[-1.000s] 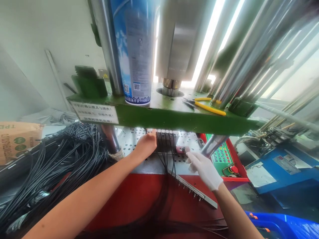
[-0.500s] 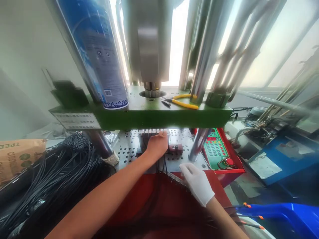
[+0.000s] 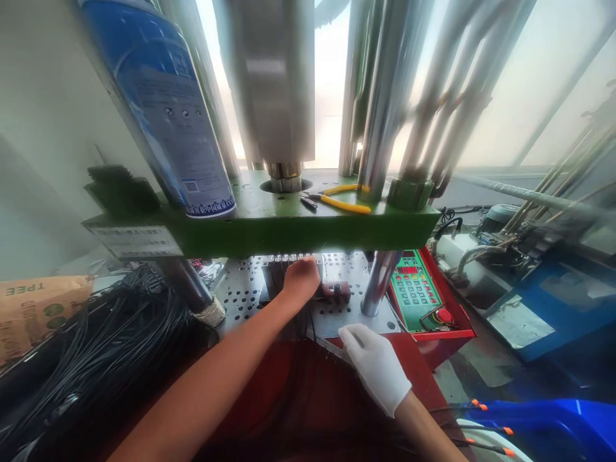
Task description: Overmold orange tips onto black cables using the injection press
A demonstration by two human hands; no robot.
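Note:
My bare left hand point(image 3: 301, 280) reaches under the green press plate point(image 3: 269, 228) and lies knuckles-up on the dark mould block point(image 3: 279, 273) on the perforated steel bed point(image 3: 240, 289); its fingers curl down onto the row of black cables there. My right hand point(image 3: 375, 366), in a white glove, rests at the front edge of the bed with fingers curled over a metal strip point(image 3: 332, 346). What either hand grips is hidden.
A blue spray can point(image 3: 163, 109) and yellow-handled pliers point(image 3: 341, 199) sit on the green plate. A heap of black cables point(image 3: 96, 340) lies at left beside a brown sack point(image 3: 33, 308). A green keypad panel point(image 3: 416, 289) with a red button is at right, a blue bin point(image 3: 553, 430) at lower right.
My left hand shifted right along the mould block. My gloved right hand drew back from the bed toward its front edge. The view tilted and moved closer.

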